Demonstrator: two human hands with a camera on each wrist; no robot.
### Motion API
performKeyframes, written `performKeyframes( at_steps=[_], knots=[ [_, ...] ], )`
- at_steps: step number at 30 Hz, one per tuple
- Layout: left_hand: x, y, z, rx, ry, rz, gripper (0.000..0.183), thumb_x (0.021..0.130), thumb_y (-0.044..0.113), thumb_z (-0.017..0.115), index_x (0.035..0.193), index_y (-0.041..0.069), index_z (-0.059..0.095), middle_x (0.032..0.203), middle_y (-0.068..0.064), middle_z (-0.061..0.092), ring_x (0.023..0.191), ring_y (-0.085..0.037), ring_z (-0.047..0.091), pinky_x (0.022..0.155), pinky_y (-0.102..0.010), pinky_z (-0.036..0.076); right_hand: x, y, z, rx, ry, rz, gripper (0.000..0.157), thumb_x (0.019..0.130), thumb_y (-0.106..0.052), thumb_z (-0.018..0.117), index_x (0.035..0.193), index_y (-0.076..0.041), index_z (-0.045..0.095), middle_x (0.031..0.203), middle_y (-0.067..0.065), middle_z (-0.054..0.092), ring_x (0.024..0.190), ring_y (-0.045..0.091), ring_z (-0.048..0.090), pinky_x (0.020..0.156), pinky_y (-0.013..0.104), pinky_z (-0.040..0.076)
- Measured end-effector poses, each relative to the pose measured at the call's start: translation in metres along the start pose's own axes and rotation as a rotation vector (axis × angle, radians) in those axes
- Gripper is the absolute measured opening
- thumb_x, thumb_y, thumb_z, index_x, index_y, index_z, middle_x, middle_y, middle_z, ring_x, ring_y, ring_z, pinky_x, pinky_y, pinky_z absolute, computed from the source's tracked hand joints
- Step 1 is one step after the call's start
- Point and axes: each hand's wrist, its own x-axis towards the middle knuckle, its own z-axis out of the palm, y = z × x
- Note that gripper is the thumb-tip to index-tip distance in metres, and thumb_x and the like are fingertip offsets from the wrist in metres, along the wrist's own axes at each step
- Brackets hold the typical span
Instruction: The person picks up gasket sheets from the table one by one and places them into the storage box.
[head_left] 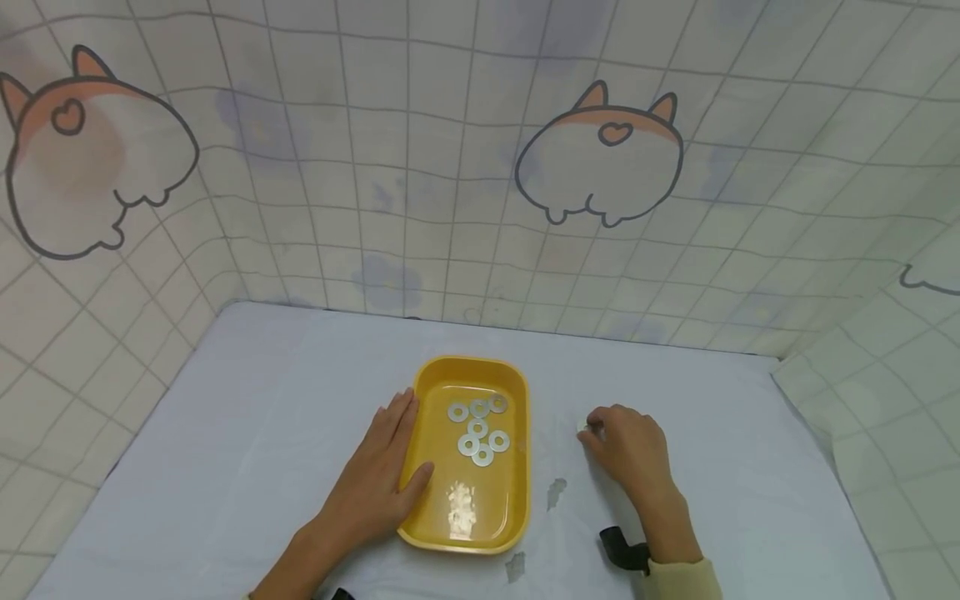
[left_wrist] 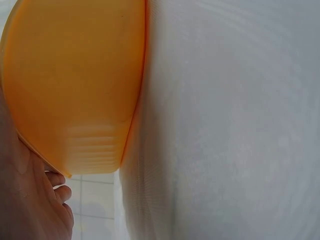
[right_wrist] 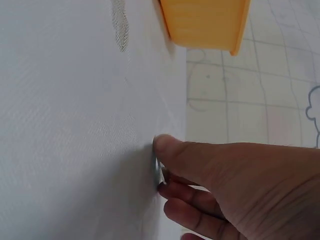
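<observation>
A yellow tray (head_left: pixel 495 500) stands on the white cloth in the head view, with several flat metal washers (head_left: pixel 477 428) lying inside toward its far half. My left hand (head_left: pixel 378 475) rests along the tray's left rim, fingers extended and thumb reaching over the edge. The left wrist view shows that palm against the tray's outer wall (left_wrist: pixel 75 90). To the right of the tray, my right hand (head_left: pixel 633 450) pinches another washer (head_left: pixel 582 426) between thumb and fingertips. Close to the cloth, this washer (right_wrist: pixel 156 167) shows nearly edge-on in the right wrist view, partly hidden by the fingers.
Two grey patches (head_left: pixel 556 493) mark the cloth right of the tray. A black wrist mount (head_left: pixel 622 550) sits by the right wrist. Behind and at both sides hang checked curtains (head_left: pixel 450 208) with cartoon animal prints, meeting the table's edges.
</observation>
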Motion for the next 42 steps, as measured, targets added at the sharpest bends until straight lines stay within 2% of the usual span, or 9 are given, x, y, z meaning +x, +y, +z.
performKeyframes(
  at_steps=[7,13,18,22,27,31,34,37,42],
  knots=[
    [0.0,-0.001,-0.001,-0.002,0.0,-0.003,0.087,0.102,0.038,0.061,0.169,0.002,0.019,0.178,-0.012,0.019,0.165,-0.033,0.024,0.134,-0.018,-0.009,0.004,0.002,0.009,0.016,0.042,0.004,0.022,0.085,-0.022,0.08,0.097,-0.003,0.081,0.083,0.01,0.077,0.065,0.019,0.059,0.069,0.044,0.06],
    [0.001,0.0,-0.001,-0.015,0.003,-0.003,0.086,0.102,0.037,0.062,0.168,0.001,0.02,0.178,-0.013,0.02,0.164,-0.035,0.025,0.135,-0.018,-0.008,0.006,-0.003,0.015,-0.013,0.076,0.029,0.021,0.08,-0.021,0.077,0.087,-0.001,0.08,0.069,0.008,0.068,0.059,0.019,0.049,0.06,0.038,0.051],
    [0.001,0.0,-0.001,-0.014,0.007,-0.004,0.086,0.102,0.036,0.063,0.168,0.0,0.021,0.178,-0.014,0.022,0.164,-0.035,0.026,0.135,-0.019,-0.008,0.006,-0.011,0.019,-0.053,0.08,0.045,0.019,0.079,-0.018,0.074,0.068,-0.004,0.067,0.06,0.004,0.05,0.057,0.02,0.043,0.056,0.03,0.035],
    [0.001,0.0,-0.001,-0.018,0.007,-0.004,0.087,0.102,0.036,0.063,0.168,0.0,0.021,0.177,-0.014,0.022,0.164,-0.035,0.026,0.134,-0.017,-0.009,0.006,-0.017,0.021,-0.085,0.084,0.051,0.024,0.078,-0.013,0.072,0.062,-0.006,0.057,0.06,0.005,0.045,0.058,0.021,0.041,0.056,0.03,0.031],
    [0.0,0.001,-0.001,-0.017,0.007,-0.006,0.087,0.102,0.036,0.063,0.168,0.0,0.02,0.177,-0.014,0.022,0.164,-0.035,0.027,0.133,-0.016,-0.01,0.003,-0.019,0.022,-0.082,0.104,0.054,0.021,0.078,-0.012,0.07,0.064,-0.004,0.057,0.062,0.006,0.046,0.059,0.022,0.042,0.055,0.031,0.033],
    [0.0,0.001,-0.001,-0.016,0.012,-0.004,0.086,0.102,0.036,0.064,0.168,0.0,0.021,0.177,-0.015,0.023,0.163,-0.035,0.027,0.134,-0.017,-0.008,0.001,-0.014,0.02,-0.031,0.093,0.054,0.015,0.079,-0.014,0.07,0.076,0.001,0.068,0.069,0.01,0.058,0.064,0.025,0.053,0.059,0.038,0.049],
    [0.0,0.001,0.0,-0.02,0.016,0.0,0.087,0.101,0.035,0.065,0.167,-0.001,0.022,0.177,-0.015,0.024,0.163,-0.035,0.027,0.135,-0.019,-0.007,0.001,-0.007,0.018,0.018,0.059,0.046,0.021,0.081,-0.016,0.072,0.091,0.002,0.075,0.08,0.012,0.068,0.073,0.028,0.062,0.069,0.045,0.058],
    [0.0,0.001,0.0,-0.019,0.019,0.003,0.087,0.101,0.034,0.066,0.167,-0.001,0.022,0.177,-0.016,0.024,0.163,-0.035,0.027,0.135,-0.018,-0.008,0.001,0.0,0.016,0.046,0.03,0.021,0.025,0.083,-0.019,0.074,0.098,0.0,0.077,0.086,0.011,0.072,0.078,0.026,0.064,0.074,0.046,0.06],
    [0.0,0.001,0.0,-0.017,0.021,0.002,0.087,0.101,0.034,0.065,0.167,-0.001,0.022,0.177,-0.015,0.024,0.163,-0.035,0.027,0.134,-0.017,-0.009,0.002,0.007,0.014,0.039,0.028,-0.024,0.023,0.084,-0.021,0.076,0.098,-0.003,0.078,0.084,0.006,0.07,0.075,0.021,0.059,0.072,0.043,0.058]
  ],
)
